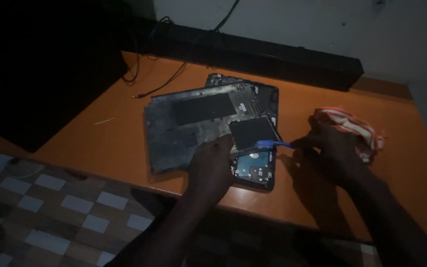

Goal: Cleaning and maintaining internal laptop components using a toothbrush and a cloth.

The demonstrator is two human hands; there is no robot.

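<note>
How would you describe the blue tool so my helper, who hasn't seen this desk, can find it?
On the orange desk lies an opened laptop, bottom up. At its right edge, beside the exposed hard drive, the right hand holds a thin blue tool. It is the only bright blue thing among the dark parts.

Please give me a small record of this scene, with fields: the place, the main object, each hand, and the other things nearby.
place: orange table against a white wall, dim light
main object: opened laptop, underside up, bottom cover loose, hard drive exposed
left hand: left hand presses on the laptop near the drive bay
right hand: right hand has a grip on a blue tool, tip at a small black panel
nearby: striped cloth behind the right hand; black bar along the wall; cables
</note>
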